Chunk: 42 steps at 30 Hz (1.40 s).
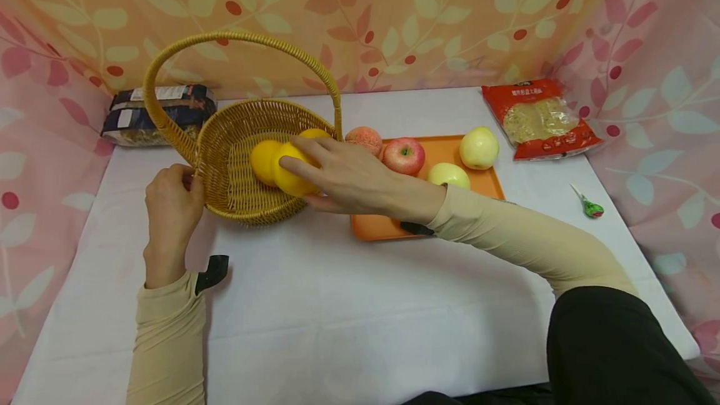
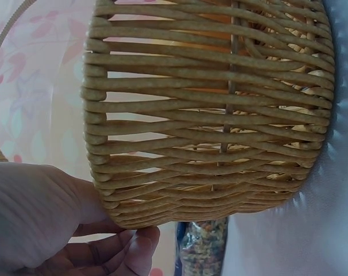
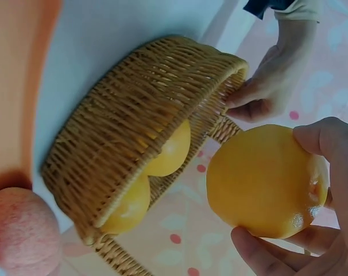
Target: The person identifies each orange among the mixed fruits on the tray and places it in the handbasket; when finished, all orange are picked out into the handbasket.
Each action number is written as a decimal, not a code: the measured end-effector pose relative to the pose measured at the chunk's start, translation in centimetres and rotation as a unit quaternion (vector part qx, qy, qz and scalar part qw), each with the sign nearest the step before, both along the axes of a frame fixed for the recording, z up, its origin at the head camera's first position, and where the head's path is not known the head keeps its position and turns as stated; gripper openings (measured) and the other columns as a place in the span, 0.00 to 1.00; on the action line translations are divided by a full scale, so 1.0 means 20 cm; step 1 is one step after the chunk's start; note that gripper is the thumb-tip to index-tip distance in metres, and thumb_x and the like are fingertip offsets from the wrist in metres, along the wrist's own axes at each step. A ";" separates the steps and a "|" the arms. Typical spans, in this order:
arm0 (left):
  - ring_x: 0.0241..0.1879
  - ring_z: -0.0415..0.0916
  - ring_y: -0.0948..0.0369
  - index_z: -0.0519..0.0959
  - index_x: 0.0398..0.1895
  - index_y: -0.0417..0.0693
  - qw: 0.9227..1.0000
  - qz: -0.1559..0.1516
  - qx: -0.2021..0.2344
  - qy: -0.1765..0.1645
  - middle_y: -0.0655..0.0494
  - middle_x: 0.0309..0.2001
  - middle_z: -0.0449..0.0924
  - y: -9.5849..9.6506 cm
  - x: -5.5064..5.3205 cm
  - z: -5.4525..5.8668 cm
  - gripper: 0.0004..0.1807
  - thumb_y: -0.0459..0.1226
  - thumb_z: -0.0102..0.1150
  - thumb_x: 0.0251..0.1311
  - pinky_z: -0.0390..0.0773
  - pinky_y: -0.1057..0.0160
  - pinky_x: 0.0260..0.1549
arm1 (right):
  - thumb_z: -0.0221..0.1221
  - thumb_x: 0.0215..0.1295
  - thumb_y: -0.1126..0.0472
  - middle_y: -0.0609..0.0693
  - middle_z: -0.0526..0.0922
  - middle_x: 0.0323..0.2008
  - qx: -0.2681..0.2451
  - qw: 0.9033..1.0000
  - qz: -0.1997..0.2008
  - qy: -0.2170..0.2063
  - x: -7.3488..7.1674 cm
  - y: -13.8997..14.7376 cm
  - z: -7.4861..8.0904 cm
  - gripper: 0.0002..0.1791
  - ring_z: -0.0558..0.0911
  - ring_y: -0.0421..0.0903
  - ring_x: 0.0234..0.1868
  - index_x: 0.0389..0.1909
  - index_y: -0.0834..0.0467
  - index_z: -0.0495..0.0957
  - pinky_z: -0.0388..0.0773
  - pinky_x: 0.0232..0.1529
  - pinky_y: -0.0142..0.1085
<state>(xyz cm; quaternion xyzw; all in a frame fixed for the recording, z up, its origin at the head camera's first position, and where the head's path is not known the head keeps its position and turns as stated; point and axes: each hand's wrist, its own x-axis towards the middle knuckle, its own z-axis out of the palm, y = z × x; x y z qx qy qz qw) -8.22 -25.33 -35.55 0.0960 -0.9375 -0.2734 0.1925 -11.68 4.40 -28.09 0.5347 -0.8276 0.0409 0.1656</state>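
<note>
My right hand (image 1: 357, 177) grips a yellow orange (image 3: 260, 184), thumb on one side and fingers on the other, above the opening of a wicker basket (image 1: 242, 212). In the right wrist view, two more yellow oranges lie inside it, one orange (image 3: 174, 150) near the rim and another orange (image 3: 129, 208) lower in the frame. My left hand (image 1: 174, 208) pinches the basket's rim (image 2: 119, 210) at its left end, near the base of the tall arched handle (image 1: 242, 37). The basket stands upright on the white tabletop.
Right of the basket, an orange tray (image 1: 371, 229) holds a peach (image 1: 364, 139), a red apple (image 1: 404, 155) and two pale yellow-green fruits (image 1: 479, 147). A red food bag (image 1: 540, 119), a green-wrapped lollipop (image 1: 592, 208) and a dark packet (image 1: 160, 119) lie farther out.
</note>
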 end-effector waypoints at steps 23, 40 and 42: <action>0.36 0.72 0.39 0.77 0.46 0.23 1.000 0.005 0.005 -0.026 0.31 0.35 0.75 0.00 0.00 0.02 0.17 0.32 0.48 0.65 0.67 0.49 0.36 | 0.53 0.66 0.50 0.55 0.71 0.65 0.051 0.999 0.007 0.003 -0.04 -0.38 -0.05 0.25 0.77 0.53 0.58 0.65 0.46 0.67 0.77 0.56 0.40; 0.36 0.72 0.38 0.78 0.46 0.23 1.000 0.001 0.004 -0.017 0.31 0.34 0.76 0.00 0.00 0.01 0.16 0.31 0.49 0.64 0.68 0.46 0.36 | 0.51 0.68 0.53 0.57 0.69 0.67 0.101 0.994 0.011 -0.048 -0.05 -0.49 -0.16 0.26 0.77 0.53 0.59 0.67 0.48 0.64 0.78 0.55 0.38; 0.36 0.72 0.38 0.78 0.46 0.23 1.000 0.001 0.003 -0.015 0.31 0.34 0.76 0.00 0.00 0.01 0.16 0.31 0.49 0.64 0.68 0.46 0.36 | 0.50 0.68 0.54 0.57 0.69 0.66 0.099 0.994 0.019 -0.050 -0.06 -0.50 -0.17 0.25 0.78 0.53 0.57 0.66 0.48 0.65 0.78 0.53 0.38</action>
